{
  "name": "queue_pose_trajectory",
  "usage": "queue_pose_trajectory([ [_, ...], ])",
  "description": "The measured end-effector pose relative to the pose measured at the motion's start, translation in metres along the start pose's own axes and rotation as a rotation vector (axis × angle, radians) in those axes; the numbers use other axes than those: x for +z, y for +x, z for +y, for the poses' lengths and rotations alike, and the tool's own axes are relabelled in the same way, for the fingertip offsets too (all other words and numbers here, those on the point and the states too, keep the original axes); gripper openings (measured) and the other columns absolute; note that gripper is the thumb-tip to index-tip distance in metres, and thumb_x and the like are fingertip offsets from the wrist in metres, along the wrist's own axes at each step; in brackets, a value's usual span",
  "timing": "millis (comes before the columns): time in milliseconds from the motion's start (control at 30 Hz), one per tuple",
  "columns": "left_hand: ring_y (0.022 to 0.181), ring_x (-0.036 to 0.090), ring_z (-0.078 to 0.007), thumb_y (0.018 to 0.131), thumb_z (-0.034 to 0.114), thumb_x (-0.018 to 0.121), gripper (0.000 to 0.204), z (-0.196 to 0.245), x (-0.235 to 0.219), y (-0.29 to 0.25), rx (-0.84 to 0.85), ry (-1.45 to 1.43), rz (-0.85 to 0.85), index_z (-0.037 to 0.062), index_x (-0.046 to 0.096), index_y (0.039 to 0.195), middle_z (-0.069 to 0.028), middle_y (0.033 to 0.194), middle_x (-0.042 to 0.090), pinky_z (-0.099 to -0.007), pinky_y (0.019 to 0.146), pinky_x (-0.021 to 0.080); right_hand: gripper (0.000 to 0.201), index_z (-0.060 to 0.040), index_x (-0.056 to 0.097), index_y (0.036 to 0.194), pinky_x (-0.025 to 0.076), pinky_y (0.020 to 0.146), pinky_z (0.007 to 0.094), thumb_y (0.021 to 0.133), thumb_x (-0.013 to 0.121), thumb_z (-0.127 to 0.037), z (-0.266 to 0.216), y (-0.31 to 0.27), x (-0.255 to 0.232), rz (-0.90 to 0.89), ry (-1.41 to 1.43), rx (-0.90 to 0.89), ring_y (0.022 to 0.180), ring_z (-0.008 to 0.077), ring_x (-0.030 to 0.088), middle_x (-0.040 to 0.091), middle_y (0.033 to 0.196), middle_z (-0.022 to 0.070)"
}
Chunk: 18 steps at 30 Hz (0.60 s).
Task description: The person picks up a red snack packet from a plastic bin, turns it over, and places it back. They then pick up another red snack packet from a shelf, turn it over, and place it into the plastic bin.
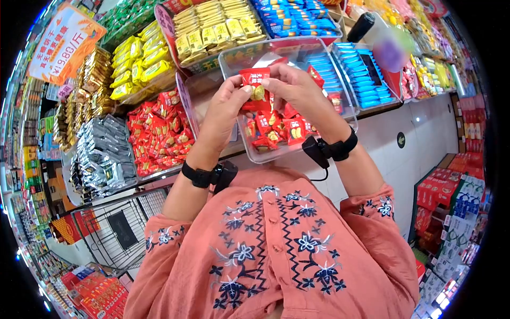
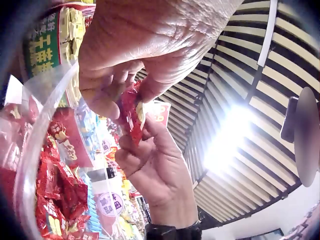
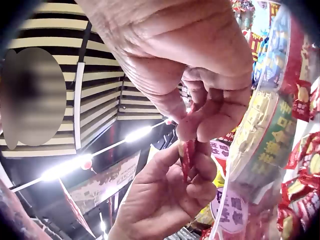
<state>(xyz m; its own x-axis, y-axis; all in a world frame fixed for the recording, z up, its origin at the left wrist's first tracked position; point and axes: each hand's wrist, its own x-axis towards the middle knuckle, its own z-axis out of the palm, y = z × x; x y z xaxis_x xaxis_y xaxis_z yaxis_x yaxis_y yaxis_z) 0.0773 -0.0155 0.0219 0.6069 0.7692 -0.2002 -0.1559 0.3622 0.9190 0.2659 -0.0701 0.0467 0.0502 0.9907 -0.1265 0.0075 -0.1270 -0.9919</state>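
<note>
A small red snack packet (image 1: 257, 91) with a yellow picture on its front is held up between both hands. My left hand (image 1: 231, 103) pinches its left side, thumb across the front. The right hand (image 1: 295, 87) pinches the opposite side near the top. In the left wrist view the packet (image 2: 132, 113) shows edge-on between the fingers of both hands. Below them stands a clear plastic bin (image 1: 260, 156), with several like red packets (image 1: 273, 127) in its near part and blue packets (image 1: 325, 72) toward its far right.
Left of the bin lies a heap of red packets (image 1: 162, 130), then silver packets (image 1: 106, 154). Yellow packets (image 1: 218, 32) fill a box behind. More blue packets (image 1: 364, 77) are at the right. A wire shopping cart (image 1: 125, 226) stands at the lower left, and an orange price sign (image 1: 66, 45) upper left.
</note>
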Motion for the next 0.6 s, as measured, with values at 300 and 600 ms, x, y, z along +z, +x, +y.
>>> queue_pose_trajectory([
  [300, 0.076, 0.050, -0.0031, 0.097, 0.027, 0.067, 0.028, 0.023, -0.077, -0.035, 0.096, 0.370, -0.022, 0.0064, 0.063, 0.116, 0.0052, 0.089, 0.061, -0.0204, 0.066, 0.040, 0.022, 0.0041, 0.063, 0.099, 0.048, 0.057, 0.0260, 0.091, 0.063, -0.017, -0.005, 0.021, 0.066, -0.204, -0.310, -0.037, 0.066, 0.0087, 0.059, 0.066, 0.080, 0.0063],
  [600, 0.078, 0.063, -0.0076, 0.100, 0.019, 0.061, 0.020, 0.011, -0.173, -0.072, -0.010, 0.000, 0.161, 0.0045, 0.060, 0.113, -0.0012, 0.094, 0.065, -0.0191, 0.061, 0.050, 0.021, -0.0011, 0.062, 0.106, 0.044, 0.048, 0.0237, 0.097, 0.058, -0.020, 0.011, 0.034, 0.149, -0.233, -0.414, 0.049, 0.056, 0.0057, 0.053, 0.067, 0.082, 0.0024],
])
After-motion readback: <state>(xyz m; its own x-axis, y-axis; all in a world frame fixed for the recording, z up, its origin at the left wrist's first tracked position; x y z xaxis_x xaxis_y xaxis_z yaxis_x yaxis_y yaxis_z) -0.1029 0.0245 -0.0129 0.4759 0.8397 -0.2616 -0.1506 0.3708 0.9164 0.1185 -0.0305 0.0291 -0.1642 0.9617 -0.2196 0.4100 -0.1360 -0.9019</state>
